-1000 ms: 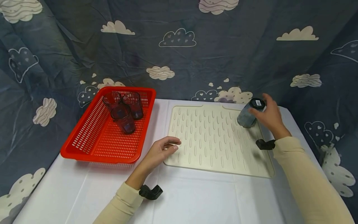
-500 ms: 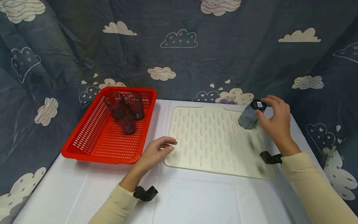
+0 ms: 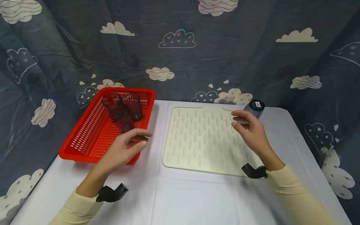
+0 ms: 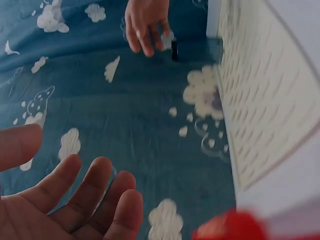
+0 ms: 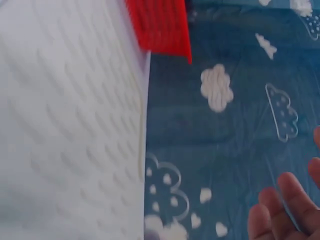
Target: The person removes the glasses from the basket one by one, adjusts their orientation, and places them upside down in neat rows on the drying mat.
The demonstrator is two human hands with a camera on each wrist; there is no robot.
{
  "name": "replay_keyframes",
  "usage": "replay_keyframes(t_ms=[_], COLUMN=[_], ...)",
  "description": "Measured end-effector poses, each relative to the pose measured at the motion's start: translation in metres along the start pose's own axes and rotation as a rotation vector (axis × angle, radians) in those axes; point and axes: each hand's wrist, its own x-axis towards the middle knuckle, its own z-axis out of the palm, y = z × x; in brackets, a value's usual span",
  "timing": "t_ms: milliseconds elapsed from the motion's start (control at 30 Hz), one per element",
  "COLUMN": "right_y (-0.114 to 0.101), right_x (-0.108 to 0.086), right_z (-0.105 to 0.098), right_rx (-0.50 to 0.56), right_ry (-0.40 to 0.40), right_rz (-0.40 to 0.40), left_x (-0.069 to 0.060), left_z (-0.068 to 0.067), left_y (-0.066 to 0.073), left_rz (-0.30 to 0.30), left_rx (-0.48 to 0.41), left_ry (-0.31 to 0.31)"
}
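Note:
An upturned dark tinted glass (image 3: 256, 107) stands at the far right corner of the cream ridged drying mat (image 3: 197, 140), its labelled base on top. In the head view my right hand (image 3: 253, 134) hovers over the mat in front of that glass, hiding its lower part. Its fingers are loosely bent around nothing. My left hand (image 3: 123, 150) is above the near right rim of the red basket (image 3: 92, 147), fingers relaxed and holding nothing. Inside the basket three tinted glasses (image 3: 121, 117) lean close together at the far end. In the left wrist view the left fingers (image 4: 92, 192) are spread.
A white cloth (image 3: 194, 200) covers the table under basket and mat. A dark blue curtain with cloud prints (image 3: 180, 62) hangs behind and at both sides. Each wrist carries a black camera mount (image 3: 112, 192).
My right hand has let go of the upturned glass and moved left and nearer over the mat. My left hand has moved left from the mat's edge to the basket rim.

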Motion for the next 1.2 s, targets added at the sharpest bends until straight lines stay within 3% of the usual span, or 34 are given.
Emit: replay_keyframes(t_ms=[133, 300, 467, 667, 933, 1200], right_y=[-0.009, -0.017, -0.026, -0.032, -0.037, -0.039], right_x=[-0.001, 0.0, 0.002, 0.004, 0.008, 0.005], right_z=[0.016, 0.035, 0.051, 0.064, 0.075, 0.085], right_rx=[0.064, 0.118, 0.176, 0.244, 0.341, 0.392], right_ry=[-0.08, -0.195, -0.295, -0.366, -0.391, -0.431], right_rz=[0.041, 0.099, 0.169, 0.218, 0.257, 0.31], left_x=[-0.001, 0.006, 0.024, 0.052, 0.072, 0.08], left_z=[-0.021, -0.041, -0.063, -0.083, -0.101, -0.098], left_y=[0.003, 0.001, -0.003, -0.012, -0.027, -0.046], left_rz=[0.003, -0.057, -0.167, -0.252, -0.325, -0.341], left_rx=[0.056, 0.097, 0.183, 0.405, 0.527, 0.567], left_ry=[0.034, 0.077, 0.089, 0.059, 0.025, -0.022])
